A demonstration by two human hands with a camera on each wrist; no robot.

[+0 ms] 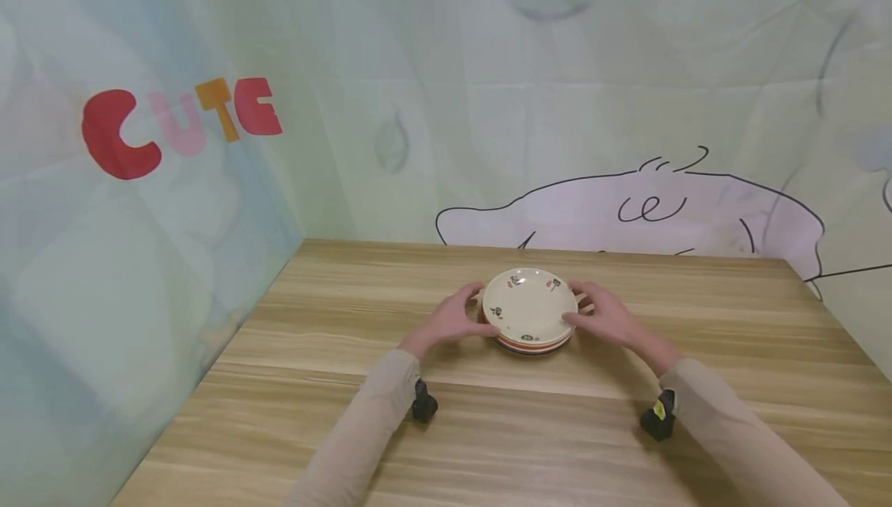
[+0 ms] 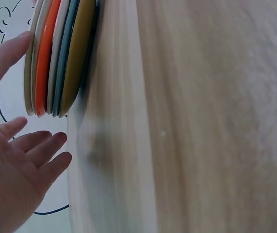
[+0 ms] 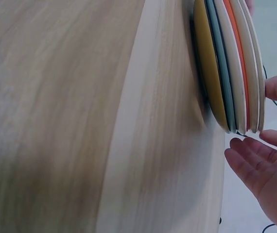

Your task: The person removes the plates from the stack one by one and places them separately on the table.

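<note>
Lg. caps "CUTE" [image 1: 190,139] in red, pink, orange & red on LH backdrop [image 1: 174,259].

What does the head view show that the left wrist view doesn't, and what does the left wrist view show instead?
Only the head view: the CUTE lettering and the printed face of the top plate. Only the left wrist view: the palm side of the left hand and the mustard-coloured underside of a low plate. Both: the stack of plates, the left hand and the wooden table.
</note>
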